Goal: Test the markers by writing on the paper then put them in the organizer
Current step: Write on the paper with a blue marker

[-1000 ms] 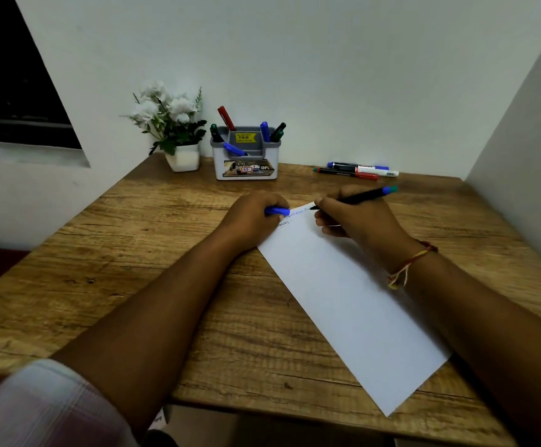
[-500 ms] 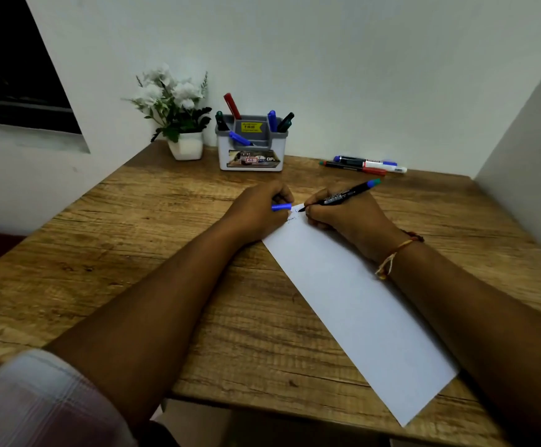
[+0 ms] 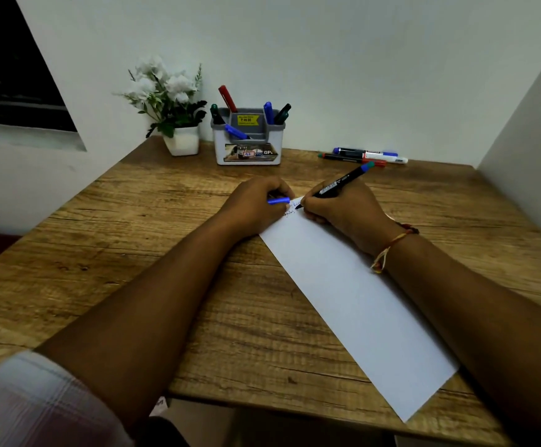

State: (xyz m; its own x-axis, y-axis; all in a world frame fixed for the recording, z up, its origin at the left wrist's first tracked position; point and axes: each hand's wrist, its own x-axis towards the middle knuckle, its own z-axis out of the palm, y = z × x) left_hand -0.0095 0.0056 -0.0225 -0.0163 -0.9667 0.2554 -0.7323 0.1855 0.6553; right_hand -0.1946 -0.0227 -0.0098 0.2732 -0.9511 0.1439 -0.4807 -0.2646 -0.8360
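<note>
A long white paper (image 3: pixel 353 295) lies slantwise on the wooden table (image 3: pixel 134 253). My right hand (image 3: pixel 343 209) grips a black marker (image 3: pixel 337 185) with a blue end, its tip touching the paper's far corner beside small scribbles. My left hand (image 3: pixel 256 204) rests on that corner and holds the blue cap (image 3: pixel 278 200) between its fingers. The white and grey organizer (image 3: pixel 248 148) stands at the back with several markers upright in it. Three loose markers (image 3: pixel 364 155) lie on the table to its right.
A small white pot with white flowers (image 3: pixel 174 104) stands left of the organizer. Walls close off the table at the back and on the right. A dark window is at the upper left.
My right hand has drawn the marker tip left along the paper's far corner toward my left hand, and the marker now stands steeper. The left hand has stayed put with the cap.
</note>
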